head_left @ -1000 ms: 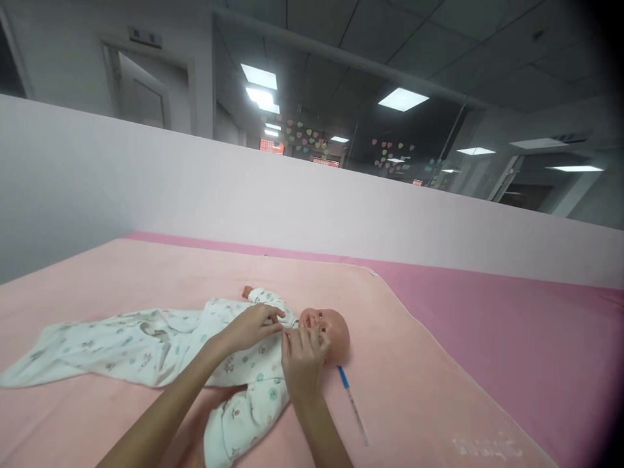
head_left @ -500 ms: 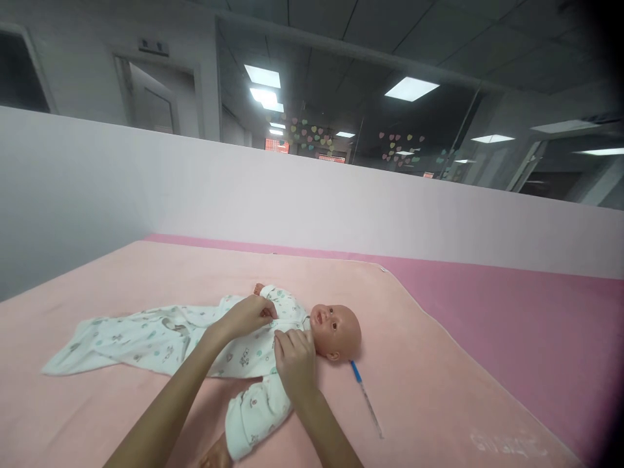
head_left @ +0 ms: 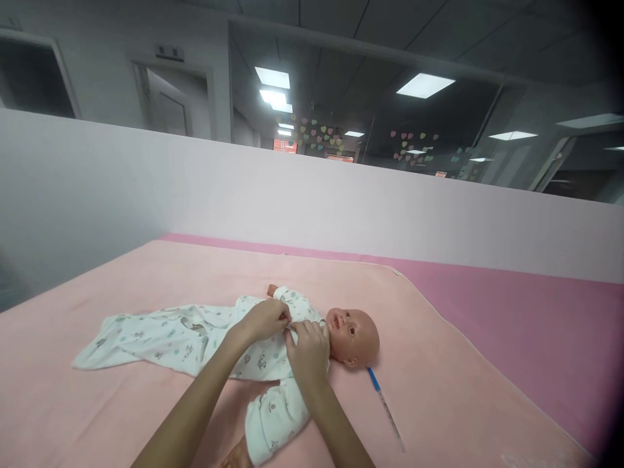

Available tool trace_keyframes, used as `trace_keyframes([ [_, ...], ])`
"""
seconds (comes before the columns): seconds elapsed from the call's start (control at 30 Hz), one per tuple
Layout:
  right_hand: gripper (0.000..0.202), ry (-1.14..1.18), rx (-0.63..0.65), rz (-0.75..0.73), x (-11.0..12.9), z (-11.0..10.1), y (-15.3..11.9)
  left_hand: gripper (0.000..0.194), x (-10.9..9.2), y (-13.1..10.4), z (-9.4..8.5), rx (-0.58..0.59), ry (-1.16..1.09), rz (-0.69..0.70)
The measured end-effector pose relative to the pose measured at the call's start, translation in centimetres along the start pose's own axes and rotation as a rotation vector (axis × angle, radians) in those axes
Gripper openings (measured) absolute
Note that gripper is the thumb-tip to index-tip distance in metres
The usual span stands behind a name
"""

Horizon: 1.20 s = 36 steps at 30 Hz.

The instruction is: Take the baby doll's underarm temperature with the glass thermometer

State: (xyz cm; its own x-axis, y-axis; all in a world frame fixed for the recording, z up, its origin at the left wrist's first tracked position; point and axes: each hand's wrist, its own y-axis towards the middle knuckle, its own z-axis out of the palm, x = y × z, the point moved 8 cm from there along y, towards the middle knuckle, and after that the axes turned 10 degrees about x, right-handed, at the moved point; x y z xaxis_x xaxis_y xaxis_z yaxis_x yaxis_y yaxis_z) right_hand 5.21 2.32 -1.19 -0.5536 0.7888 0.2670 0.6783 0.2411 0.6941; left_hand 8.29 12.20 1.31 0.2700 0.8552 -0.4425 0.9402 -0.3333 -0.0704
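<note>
A baby doll [head_left: 355, 338] lies on its back with its head to the right, dressed in white printed baby clothes [head_left: 166, 337]. My left hand [head_left: 268, 318] is at the doll's chest, fingertips pinched on the front of the clothes. Right beside it, my right hand [head_left: 309, 348] rests on the upper chest near the collar, its fingers curled and gripping the same fabric. The fingertips of both hands almost meet there, and they hide what exactly is pinched. One doll arm in its sleeve [head_left: 275, 419] stretches toward me; the other points away.
Next to the doll's head lies a thin clear stick with a blue end [head_left: 385, 406], like a thermometer. A peach blanket [head_left: 448, 390] covers the pink padded surface [head_left: 536, 325]. A white low wall [head_left: 341, 201] runs behind, with windows beyond.
My hands have come closer together at the doll's chest, fingertips now almost touching. The whole view has shifted, so the doll and stick appear farther right.
</note>
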Motion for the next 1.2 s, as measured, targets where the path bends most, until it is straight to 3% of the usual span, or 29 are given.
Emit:
trace_keyframes([
  [0.47,0.016,0.006,-0.108,-0.134,0.5,-0.8,-0.7,0.018,0.6,0.9,0.9,0.052,-0.027,0.057],
  [0.67,0.020,-0.063,-0.082,-0.206,1.1,-0.5,-0.9,0.020,-0.1,0.7,1.0,0.070,-0.034,0.090],
  [0.83,0.021,0.003,-0.038,-0.172,0.7,-0.3,-0.8,0.023,-0.9,0.5,1.2,0.091,-0.003,0.154],
  [1.07,0.014,0.235,0.001,0.004,-1.1,-0.2,-0.7,0.028,-0.7,0.5,1.5,0.149,-0.015,0.166],
  [1.2,0.009,0.252,0.020,0.043,-1.4,-0.1,-0.7,0.031,-0.3,0.4,1.6,0.181,-0.051,0.135],
])
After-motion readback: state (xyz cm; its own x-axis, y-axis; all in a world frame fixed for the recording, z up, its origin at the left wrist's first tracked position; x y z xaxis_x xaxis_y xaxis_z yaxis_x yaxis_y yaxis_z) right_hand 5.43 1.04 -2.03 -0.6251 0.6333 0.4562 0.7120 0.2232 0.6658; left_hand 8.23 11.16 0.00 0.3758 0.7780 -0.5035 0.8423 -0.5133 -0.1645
